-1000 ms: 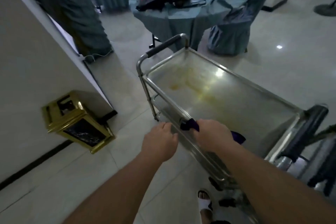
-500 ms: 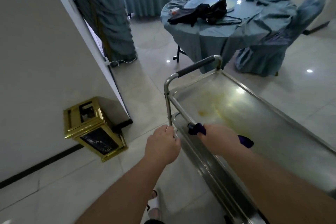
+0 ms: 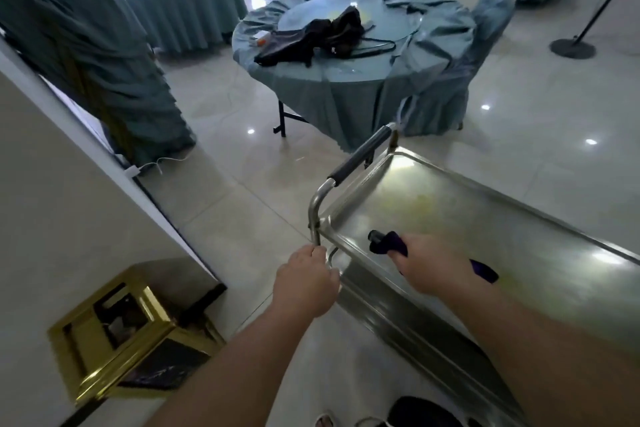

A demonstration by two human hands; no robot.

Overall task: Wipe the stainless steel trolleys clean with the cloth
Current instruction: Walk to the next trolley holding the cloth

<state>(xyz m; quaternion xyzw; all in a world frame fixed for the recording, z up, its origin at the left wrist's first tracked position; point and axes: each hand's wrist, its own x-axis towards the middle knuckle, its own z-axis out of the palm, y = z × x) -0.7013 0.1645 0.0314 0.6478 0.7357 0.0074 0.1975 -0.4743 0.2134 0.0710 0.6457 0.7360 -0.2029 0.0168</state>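
Note:
A stainless steel trolley [image 3: 540, 253] fills the lower right, its top tray faintly stained yellow near the far end. My right hand [image 3: 429, 265] presses a dark purple cloth [image 3: 384, 242] onto the tray close to the near left corner; cloth ends stick out on both sides of the hand. My left hand [image 3: 306, 282] is closed around the trolley's near corner post, below the black-gripped push handle [image 3: 360, 156].
A gold-coloured bin [image 3: 128, 333] stands by the white wall [image 3: 52, 201] at lower left. Ahead is a round table [image 3: 346, 55] with a teal cloth and black bags, with a covered chair [image 3: 446, 80] beside it. A stand base [image 3: 573, 48] sits far right.
The view has tilted up and left, so the trolley sits lower right in the frame. My right hand with the cloth has slid along the tray toward the handle corner; my left hand shifted to the corner post.

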